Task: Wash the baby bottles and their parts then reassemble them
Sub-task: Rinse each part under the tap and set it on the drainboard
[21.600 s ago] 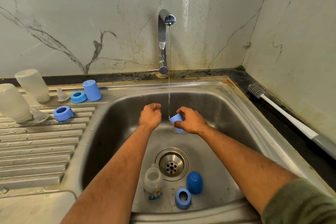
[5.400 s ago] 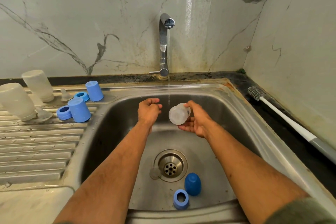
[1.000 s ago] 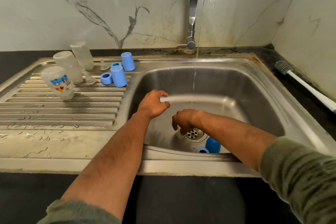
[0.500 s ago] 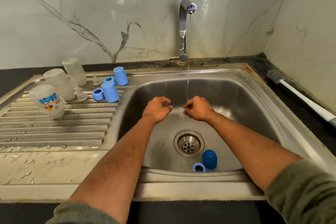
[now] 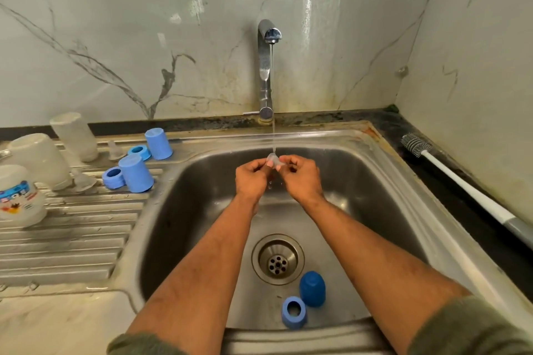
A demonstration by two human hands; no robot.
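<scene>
Both hands' grip pinches clear teat [image 5: 273, 159] (under tap stream) | left hand [image 5: 250, 179] | right hand [image 5: 301, 177]

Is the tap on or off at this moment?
On. A thin stream of water falls from the tap onto the clear teat held by both hands.

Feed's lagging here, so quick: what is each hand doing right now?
Left hand: pinching the clear teat under the tap stream.
Right hand: pinching the same teat from the other side.

Curled fingers [image 5: 291, 163] hide most of the clear teat [image 5: 273, 159]; the printed bottle [image 5: 20, 199] and brush handle [image 5: 519, 229] run off the frame's edges.
</scene>
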